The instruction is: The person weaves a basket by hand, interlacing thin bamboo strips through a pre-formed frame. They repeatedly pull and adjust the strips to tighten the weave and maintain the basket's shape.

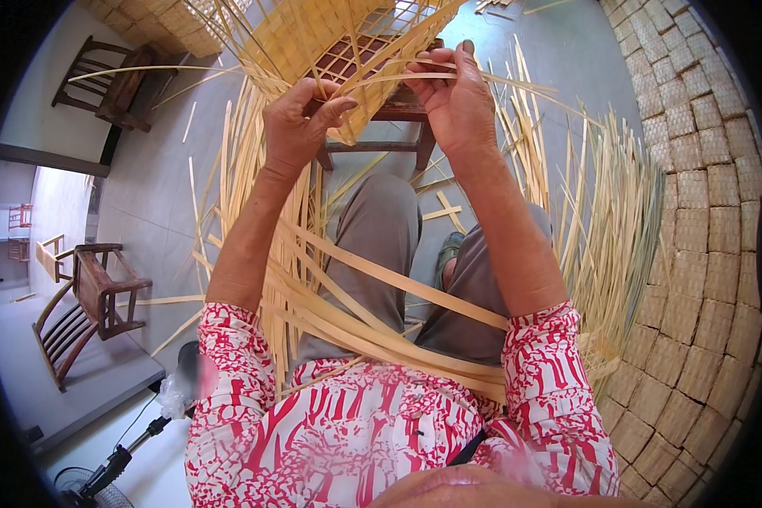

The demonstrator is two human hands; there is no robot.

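Both hands worked at twelve o'clock on the basket point(313, 38): the left hand point(296, 123) was clenched on its woven edge, the right hand point(453, 97) pinched a strip point(381, 80). Keeping that strip taut and flat seemed wise, tucked snugly against the neighbouring weave.

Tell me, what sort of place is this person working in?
Most likely a home workshop for bamboo weaving. Both hands, left hand and right hand, work strips into a half-woven basket resting on a wooden stool; loose bamboo strips cover the floor, and finished woven mats lie alongside.
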